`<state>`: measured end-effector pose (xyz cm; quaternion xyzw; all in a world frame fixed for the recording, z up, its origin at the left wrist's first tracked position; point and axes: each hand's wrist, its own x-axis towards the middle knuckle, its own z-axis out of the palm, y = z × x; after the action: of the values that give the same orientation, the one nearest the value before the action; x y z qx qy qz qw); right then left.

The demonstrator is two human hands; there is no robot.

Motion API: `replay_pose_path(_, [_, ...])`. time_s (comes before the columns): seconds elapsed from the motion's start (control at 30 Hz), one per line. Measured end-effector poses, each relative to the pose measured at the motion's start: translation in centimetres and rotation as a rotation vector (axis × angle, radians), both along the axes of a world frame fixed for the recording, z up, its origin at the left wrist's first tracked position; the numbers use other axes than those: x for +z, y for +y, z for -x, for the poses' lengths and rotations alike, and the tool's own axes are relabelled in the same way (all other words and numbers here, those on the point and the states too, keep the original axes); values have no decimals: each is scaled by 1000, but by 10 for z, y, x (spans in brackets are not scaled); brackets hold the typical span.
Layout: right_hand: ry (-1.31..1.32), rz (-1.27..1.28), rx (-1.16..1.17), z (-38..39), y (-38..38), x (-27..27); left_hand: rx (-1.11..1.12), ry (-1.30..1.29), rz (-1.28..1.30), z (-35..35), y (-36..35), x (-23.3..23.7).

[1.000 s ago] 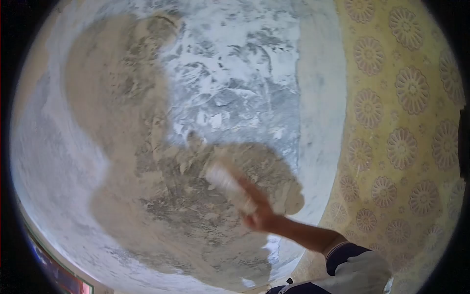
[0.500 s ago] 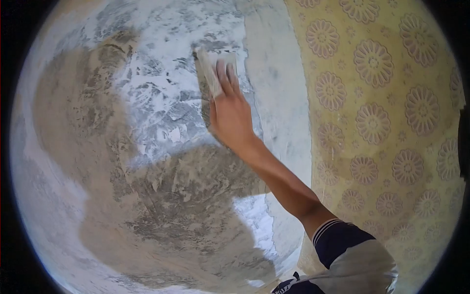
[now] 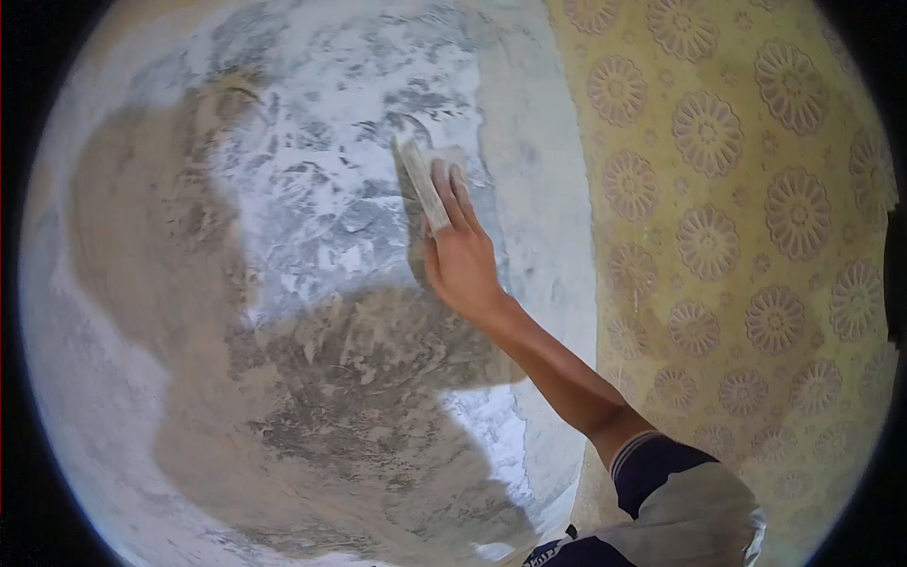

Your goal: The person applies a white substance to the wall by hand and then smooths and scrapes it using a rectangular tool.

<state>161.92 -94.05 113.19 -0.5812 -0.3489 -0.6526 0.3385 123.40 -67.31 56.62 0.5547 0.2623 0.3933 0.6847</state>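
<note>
My right hand (image 3: 463, 265) reaches up from the lower right with its back towards me. Its fingers are closed on a pale, flat rectangular block (image 3: 423, 184), with the fingertips resting over its face and the thumb along the left side. The block looks like a sanding block, though its underside is hidden. It lies against or very near a patchy white and grey plastered wall (image 3: 321, 208); exact contact cannot be made out. My left hand is out of view.
Right of the plaster runs a smooth pale vertical strip (image 3: 543, 208), then yellow wallpaper (image 3: 652, 123) with flower medallions. A dark shadow falls across the wall's lower left. My sleeve (image 3: 661, 468) shows at the lower right.
My right hand and the block have moved down and slightly right across the wall. The block's long side edge now shows more plainly. The view has shifted a little.
</note>
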Motion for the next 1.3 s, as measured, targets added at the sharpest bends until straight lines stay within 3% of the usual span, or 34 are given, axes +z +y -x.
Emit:
replay_pose_path(0.03, [-17,26,-113,0,2,-3,-53,13,-68,0,22,-40])
replay_pose_path(0.07, [-24,-1,-20,0,2,8,-110,36,-139,4,35,-60])
replay_pose_path(0.1, [-24,1,-9,-3,1,26,-100,37,-137,9,41,-59])
replay_pose_path(0.17, [70,-43,105,-10,-1,64,-239,192,-585,22,41,-58])
replay_pose_path(0.2, [70,-31,116,-13,0,75,-228,194,-572,20,17,-28])
replay_pose_path(0.27, [44,18,43,-16,6,84,108,169,377,10,-35,44])
replay_pose_path(0.3, [42,48,77,-6,13,76,117,143,358,9,-41,45])
replay_pose_path(0.37, [-11,115,156,28,35,29,153,59,247,19,-59,43])
replay_pose_path(0.4, [32,211,245,40,49,-8,147,111,333,26,-41,-2])
replay_pose_path(0.43, [76,321,339,58,63,-55,254,71,231,27,-44,-12])
replay_pose_path(0.47, [245,468,553,85,76,-107,308,135,186,32,-67,27])
replay_pose_path(0.53, [581,986,858,132,94,-209,406,253,141,53,-89,27])
replay_pose_path(0.6, [826,1463,917,154,107,-295,474,241,148,83,-113,24])
replay_pose_path(0.63, [822,1586,966,159,116,-331,513,291,205,95,-128,37])
replay_pose_path(0.73, [927,1391,1279,176,124,-417,672,347,306,140,-166,11])
replay_pose_path(0.8, [1008,1470,1338,183,120,-439,785,340,451,164,-201,5])
replay_pose_path(0.87, [1116,1526,1140,179,129,-442,874,331,578,172,-232,1])
replay_pose_path(0.97, [1192,1565,1179,173,137,-470,1023,416,702,180,-273,-36])
replay_pose_path(1.03, [1154,1640,1168,187,134,-471,979,940,494,189,-304,-47])
replay_pose_path(1.2, [1004,1813,1267,202,141,-481,982,960,624,195,-357,-45])
replay_pose_path(1.3, [1052,1753,1329,199,150,-493,1013,945,648,190,-373,-34])
